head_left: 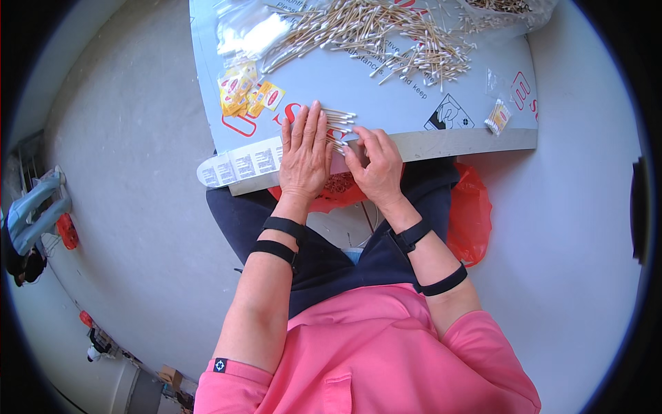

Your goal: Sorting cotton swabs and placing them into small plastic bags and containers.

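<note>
My left hand (305, 159) lies flat near the front edge of the board, its fingers stretched out over a small row of cotton swabs (339, 117). White tips of these swabs stick out to the right of the fingers; their other ends are hidden beneath the hand. Close by on the right, my right hand (381, 168) has its fingers bent, with thumb and forefinger apart at the swab tips. A large loose pile of wooden-stick cotton swabs (372, 26) spreads across the far part of the board (386, 114).
Yellow printed cards (265, 98) and clear plastic bags (256, 36) lie at the left. A label strip (241, 165) runs along the front edge. One small filled packet (498, 118) sits at the right. Red plastic bags (472, 214) hang below. Another person (34, 221) is far left.
</note>
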Demonstrator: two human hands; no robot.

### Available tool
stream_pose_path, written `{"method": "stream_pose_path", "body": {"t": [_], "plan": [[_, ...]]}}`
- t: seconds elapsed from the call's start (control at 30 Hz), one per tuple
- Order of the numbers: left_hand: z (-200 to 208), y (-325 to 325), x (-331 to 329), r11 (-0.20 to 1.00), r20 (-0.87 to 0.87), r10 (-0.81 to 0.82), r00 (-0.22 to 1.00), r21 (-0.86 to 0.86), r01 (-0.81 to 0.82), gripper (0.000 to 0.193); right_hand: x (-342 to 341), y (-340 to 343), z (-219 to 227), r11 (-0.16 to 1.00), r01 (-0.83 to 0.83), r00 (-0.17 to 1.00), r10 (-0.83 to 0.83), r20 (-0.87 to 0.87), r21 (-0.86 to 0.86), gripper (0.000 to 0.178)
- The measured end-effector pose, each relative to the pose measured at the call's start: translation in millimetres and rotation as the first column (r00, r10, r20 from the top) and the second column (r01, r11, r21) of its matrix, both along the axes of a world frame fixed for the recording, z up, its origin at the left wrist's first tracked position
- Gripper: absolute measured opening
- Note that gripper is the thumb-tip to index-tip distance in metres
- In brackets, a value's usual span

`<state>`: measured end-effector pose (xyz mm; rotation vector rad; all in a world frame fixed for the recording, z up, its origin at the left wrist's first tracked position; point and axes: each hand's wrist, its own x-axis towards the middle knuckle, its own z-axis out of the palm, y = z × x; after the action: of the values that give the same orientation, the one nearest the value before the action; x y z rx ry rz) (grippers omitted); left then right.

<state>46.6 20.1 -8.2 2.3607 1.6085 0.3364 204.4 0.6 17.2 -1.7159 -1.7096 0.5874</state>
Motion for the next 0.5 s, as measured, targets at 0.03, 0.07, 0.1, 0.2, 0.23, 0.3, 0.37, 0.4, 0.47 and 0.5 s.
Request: {"method": "stream_pose_path", "body": {"t": [0.03,0.07,0.1,0.2,0.23,0.3,0.37,0.4,0.47,0.5], "plan": [[0,0,0,1.000,-0.001,-0.001,1.000,0.000,0.001,0.059,0,1,0,1.000,-0.005,1.000,0.005,0.025,0.002,0.029],[0,0,0,1.000,-0.002,-0.001,1.000,-0.001,0.001,0.059,0,1,-1,1.000,-0.005,1.000,0.005,0.025,0.002,0.029],[1,0,0,1.000,-0.002,-0.002,1.000,0.000,0.002,0.059,1,1,-2,0.998,-0.043,0.998,0.040,0.054,0.045,0.030],[1,0,-1,1.000,-0.019,-0.004,1.000,-0.010,0.004,0.059,5,0,-3,0.995,-0.076,0.995,0.072,0.067,0.061,0.032],[1,0,-1,1.000,-0.012,-0.004,1.000,-0.008,0.004,0.059,5,0,-2,0.997,-0.070,0.996,0.068,0.049,0.036,0.033],[1,0,0,1.000,-0.005,-0.005,1.000,-0.007,0.005,0.060,4,4,1,1.000,-0.024,1.000,0.024,0.006,-0.006,0.033],[1,0,0,1.000,-0.006,-0.004,1.000,0.013,0.004,0.060,2,7,3,0.999,0.021,0.999,-0.023,-0.035,-0.050,0.034],[1,0,0,1.000,-0.006,-0.004,1.000,0.013,0.004,0.060,2,8,3,0.999,0.015,1.000,-0.016,-0.024,-0.045,0.034],[1,0,-1,1.000,0.006,-0.004,1.000,0.003,0.004,0.059,1,10,4,0.999,0.008,1.000,-0.008,-0.013,-0.037,0.035],[1,0,-1,1.000,0.006,-0.004,1.000,0.004,0.004,0.059,1,10,5,0.999,0.006,1.000,-0.007,-0.004,-0.049,0.035]]}}
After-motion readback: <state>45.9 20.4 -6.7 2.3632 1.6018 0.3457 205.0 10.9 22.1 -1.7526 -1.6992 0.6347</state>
